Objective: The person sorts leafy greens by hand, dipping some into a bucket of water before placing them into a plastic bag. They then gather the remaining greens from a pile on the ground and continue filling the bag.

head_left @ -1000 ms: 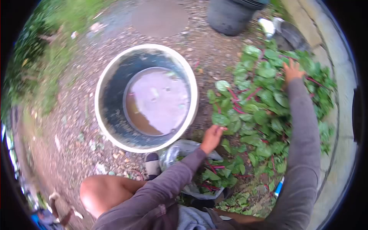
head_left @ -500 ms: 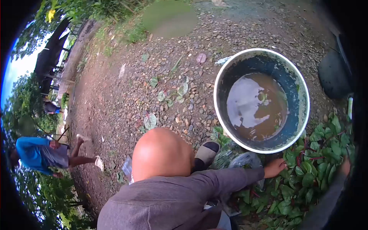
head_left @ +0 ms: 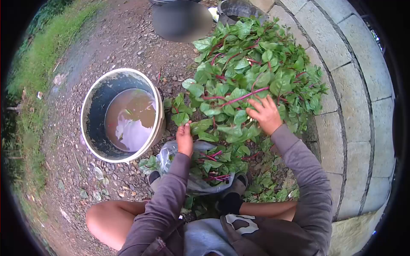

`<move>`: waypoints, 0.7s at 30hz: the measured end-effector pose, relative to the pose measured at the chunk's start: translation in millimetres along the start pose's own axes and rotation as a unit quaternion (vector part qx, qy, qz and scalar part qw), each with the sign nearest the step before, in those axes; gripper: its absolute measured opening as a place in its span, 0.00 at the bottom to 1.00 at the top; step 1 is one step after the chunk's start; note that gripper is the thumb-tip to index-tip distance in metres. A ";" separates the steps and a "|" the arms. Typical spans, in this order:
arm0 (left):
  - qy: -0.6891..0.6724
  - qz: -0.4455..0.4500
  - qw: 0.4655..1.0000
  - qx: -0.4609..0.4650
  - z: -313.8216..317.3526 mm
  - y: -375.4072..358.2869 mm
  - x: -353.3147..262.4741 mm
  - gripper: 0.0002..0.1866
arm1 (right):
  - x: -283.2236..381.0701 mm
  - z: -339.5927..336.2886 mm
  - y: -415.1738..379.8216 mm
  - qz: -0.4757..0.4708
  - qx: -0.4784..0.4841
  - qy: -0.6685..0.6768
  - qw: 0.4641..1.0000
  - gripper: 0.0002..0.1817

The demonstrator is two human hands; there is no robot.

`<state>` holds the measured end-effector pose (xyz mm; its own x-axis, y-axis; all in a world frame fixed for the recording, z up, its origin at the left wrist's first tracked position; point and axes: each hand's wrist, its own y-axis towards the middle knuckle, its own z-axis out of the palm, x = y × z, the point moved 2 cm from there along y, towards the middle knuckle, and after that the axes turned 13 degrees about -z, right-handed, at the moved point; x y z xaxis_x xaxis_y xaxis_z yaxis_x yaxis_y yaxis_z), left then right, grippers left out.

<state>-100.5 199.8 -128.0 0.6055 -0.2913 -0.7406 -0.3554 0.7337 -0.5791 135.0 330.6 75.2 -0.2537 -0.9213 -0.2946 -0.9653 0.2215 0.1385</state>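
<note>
A big pile of green leaves with red stems lies on the gravel in front of me. My right hand rests on the pile with fingers spread among the leaves, touching a long red stem. My left hand reaches into the pile's left edge, fingers curled around leaves at the rim of a clear plastic bag. The bag sits between my feet and holds more leaves and stems. A white bucket with brown water stands just left of my left hand.
A curved wall of stone blocks borders the pile on the right. Dark pots stand at the top. Gravel ground and a grass strip lie to the left. My bent knee is at bottom left.
The view swung back from the left, where another person was walking, to the leaf pile. My right hand now lies on the middle of the pile; my left hand stays at the bag's edge.
</note>
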 end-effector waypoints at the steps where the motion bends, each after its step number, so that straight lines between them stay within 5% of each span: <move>1: 0.008 0.001 1.000 -0.020 -5.5 -8.7 -1.8 0.12 | 19.2 17.8 -26.1 -0.008 0.012 0.030 0.999 0.12; 5: 0.014 0.061 0.998 -0.010 -5.4 -34.5 -1.5 0.11 | 82.4 111.5 -138.4 0.023 0.163 0.155 0.974 0.17; 8: 0.052 0.073 0.994 0.056 -3.1 -45.9 -2.1 0.11 | 105.8 143.3 -170.7 0.188 0.244 0.247 0.919 0.18; 11: 0.117 0.091 0.985 0.087 17.0 -63.1 -22.9 0.12 | 96.6 84.5 -129.6 0.327 0.210 0.300 0.871 0.17; 13: 0.120 0.086 0.983 0.106 28.2 -63.4 -24.5 0.13 | 91.8 107.1 -138.6 0.478 0.189 0.446 0.732 0.12; 15: 0.109 0.079 0.983 0.126 35.8 -61.5 -22.4 0.13 | 103.1 117.4 -136.7 0.551 0.203 0.627 0.512 0.14; 16: 0.115 0.063 0.981 0.145 37.4 -56.8 -17.9 0.14 | 121.1 124.3 -129.3 0.547 0.185 0.672 0.465 0.20; 19: 0.144 0.067 0.971 0.179 46.3 -59.5 -21.2 0.13 | 170.5 172.3 -110.1 0.709 -0.051 0.652 0.264 0.26; 21: 0.169 0.075 0.967 0.174 47.3 -54.7 -25.8 0.12 | 182.4 217.8 -108.1 0.773 -0.133 0.590 0.191 0.23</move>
<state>-63.0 196.2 -61.1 0.2780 -0.3060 -0.9105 -0.1237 0.9286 -0.3499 179.5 208.1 -199.5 0.1189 0.7149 0.6890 0.2838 0.6405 -0.7136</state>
